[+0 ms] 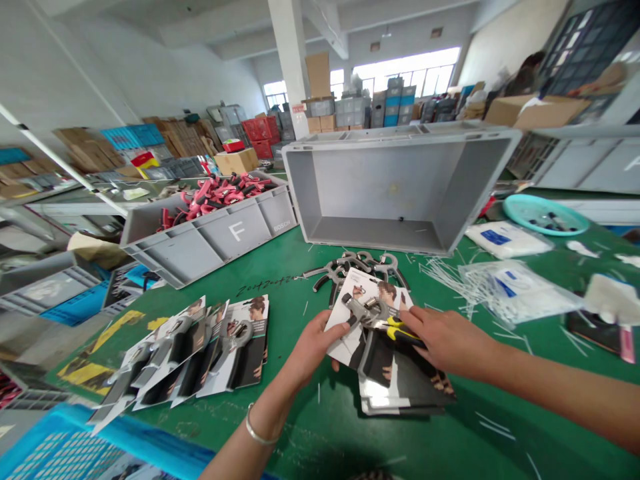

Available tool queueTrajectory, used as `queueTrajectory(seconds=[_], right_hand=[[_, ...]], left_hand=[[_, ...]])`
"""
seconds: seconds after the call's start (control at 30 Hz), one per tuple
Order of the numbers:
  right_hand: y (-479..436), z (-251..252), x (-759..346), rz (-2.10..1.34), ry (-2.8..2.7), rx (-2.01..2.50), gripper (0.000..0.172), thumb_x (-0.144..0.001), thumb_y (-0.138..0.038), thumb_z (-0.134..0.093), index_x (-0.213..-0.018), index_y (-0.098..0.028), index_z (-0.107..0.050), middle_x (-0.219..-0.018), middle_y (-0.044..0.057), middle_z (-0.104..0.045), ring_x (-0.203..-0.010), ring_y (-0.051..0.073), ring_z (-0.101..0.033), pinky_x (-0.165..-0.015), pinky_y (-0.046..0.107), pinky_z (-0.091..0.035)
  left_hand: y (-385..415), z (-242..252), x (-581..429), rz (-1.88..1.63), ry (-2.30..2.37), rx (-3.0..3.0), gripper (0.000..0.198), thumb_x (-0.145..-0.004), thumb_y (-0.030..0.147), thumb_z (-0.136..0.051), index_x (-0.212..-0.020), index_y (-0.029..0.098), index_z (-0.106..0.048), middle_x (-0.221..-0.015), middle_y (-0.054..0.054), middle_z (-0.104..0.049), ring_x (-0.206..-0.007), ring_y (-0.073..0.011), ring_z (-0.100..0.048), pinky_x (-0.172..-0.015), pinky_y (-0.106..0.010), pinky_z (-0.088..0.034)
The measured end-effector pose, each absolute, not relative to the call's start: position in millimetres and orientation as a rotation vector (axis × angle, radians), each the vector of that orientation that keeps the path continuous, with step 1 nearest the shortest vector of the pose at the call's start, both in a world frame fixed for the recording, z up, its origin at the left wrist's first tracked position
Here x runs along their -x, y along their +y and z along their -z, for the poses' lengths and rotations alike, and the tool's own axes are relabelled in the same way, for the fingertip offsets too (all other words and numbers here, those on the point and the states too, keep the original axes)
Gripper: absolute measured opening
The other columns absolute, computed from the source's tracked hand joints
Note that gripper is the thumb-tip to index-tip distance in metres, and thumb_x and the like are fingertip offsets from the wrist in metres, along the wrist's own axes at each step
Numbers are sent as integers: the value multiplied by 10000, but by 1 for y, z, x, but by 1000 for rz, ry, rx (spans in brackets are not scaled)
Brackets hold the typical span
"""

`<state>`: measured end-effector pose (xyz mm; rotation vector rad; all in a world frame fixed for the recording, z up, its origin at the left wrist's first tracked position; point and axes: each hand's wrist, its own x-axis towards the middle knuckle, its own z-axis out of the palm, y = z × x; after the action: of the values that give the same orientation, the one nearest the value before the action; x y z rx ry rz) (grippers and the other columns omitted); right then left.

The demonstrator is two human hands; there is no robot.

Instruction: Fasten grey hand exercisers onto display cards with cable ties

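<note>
My left hand [314,347] grips the left edge of a printed backing card [361,293] that lies on top of a stack of cards [400,387]. A grey hand gripper [367,317] rests on that card. My right hand [447,340] is closed around a small tool with a yellow and black handle [400,330], its tip at the gripper. Just beyond the card lies a heap of loose grey hand grippers [350,267]. To the left, several carded grippers [200,353] are fanned out on the green table [430,440].
An empty grey crate [400,193] lies tipped on its side behind the heap. A second grey crate [210,227] at the left holds red and black handles. White cable ties [445,273] and plastic bags [515,287] lie at the right, with a teal dish [545,215] behind.
</note>
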<state>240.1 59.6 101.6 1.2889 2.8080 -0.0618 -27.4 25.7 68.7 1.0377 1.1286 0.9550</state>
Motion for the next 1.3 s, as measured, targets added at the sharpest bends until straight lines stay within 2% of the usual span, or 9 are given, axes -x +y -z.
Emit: queueTrajectory(seconds=[0.13, 0.23, 0.3, 0.43, 0.63, 0.77, 0.93, 1.07, 1.3], right_hand=[[33, -114, -233, 625, 2845, -1106, 165, -855, -220, -581, -1020, -211, -587, -966, 60, -695, -797, 213, -666, -679, 299, -477], [-1, -125, -223, 817, 2866, -604, 252, -737, -197, -680, -975, -242, -609, -890, 15, -704, -740, 204, -661, -669, 305, -502], [-11, -123, -220, 720, 2976, -603, 376, -753, -216, -676, -1121, -250, -609, -1003, 46, -712, -827, 234, -675, -742, 350, -535], [12, -99, -224, 275, 3153, -1394, 602, -919, -307, -545, -1485, -222, -359, -1352, 144, -572, -1191, 304, -571, -1009, 477, -470], [31, -80, -221, 54, 3080, -1540, 712, -950, -351, -506, -1568, -197, -189, -1420, 159, -507, -1271, 325, -498, -1038, 504, -457], [24, -80, -216, 41, 3077, -1558, 679, -957, -390, -488, -1554, -184, -240, -1414, 173, -518, -1275, 341, -497, -1024, 524, -467], [24, -80, -213, 91, 3070, -1569, 637, -955, -383, -480, -1531, -175, -305, -1338, 171, -576, -1229, 336, -535, -1016, 528, -474], [23, -78, -214, 142, 3060, -1563, 620, -947, -350, -483, -1517, -161, -330, -1371, 178, -555, -1257, 339, -526, -1015, 525, -479], [23, -72, -216, 496, 2963, -1559, 429, -906, -238, -497, -1326, -158, -529, -1252, 163, -651, -1052, 306, -666, -901, 474, -545]], left_hand=[[30, -60, 29, -1027, 1103, -932, 293, -809, 387, -689, -908, 135, -577, -634, 4, -591, -463, -114, -525, -333, -186, -416], [35, -58, 28, -1238, 1157, -887, 285, -830, 393, -679, -884, 134, -571, -676, 3, -591, -503, -107, -527, -379, -195, -456], [36, -63, 23, -1416, 1159, -834, 285, -848, 387, -673, -942, 139, -567, -766, -7, -613, -576, -108, -561, -454, -203, -503], [27, -76, 7, -1594, 1067, -747, 297, -879, 372, -652, -1071, 166, -556, -952, -37, -648, -735, -124, -616, -588, -214, -537], [19, -76, -10, -1613, 1080, -732, 339, -885, 393, -648, -1148, 191, -576, -1083, -56, -673, -811, -138, -637, -763, -266, -545], [20, -70, -13, -1601, 1129, -743, 375, -888, 423, -635, -1177, 194, -572, -1118, -73, -678, -855, -167, -648, -767, -285, -542], [20, -70, -16, -1652, 1221, -843, 374, -859, 434, -667, -1126, 178, -610, -1109, -80, -694, -997, -208, -648, -892, -315, -505], [19, -68, -16, -1637, 1261, -896, 378, -864, 439, -663, -1136, 182, -613, -1110, -79, -693, -995, -208, -649, -906, -314, -494], [15, -63, -15, -1564, 1255, -905, 342, -896, 411, -632, -1161, 197, -600, -1109, -62, -679, -981, -191, -636, -904, -311, -494]])
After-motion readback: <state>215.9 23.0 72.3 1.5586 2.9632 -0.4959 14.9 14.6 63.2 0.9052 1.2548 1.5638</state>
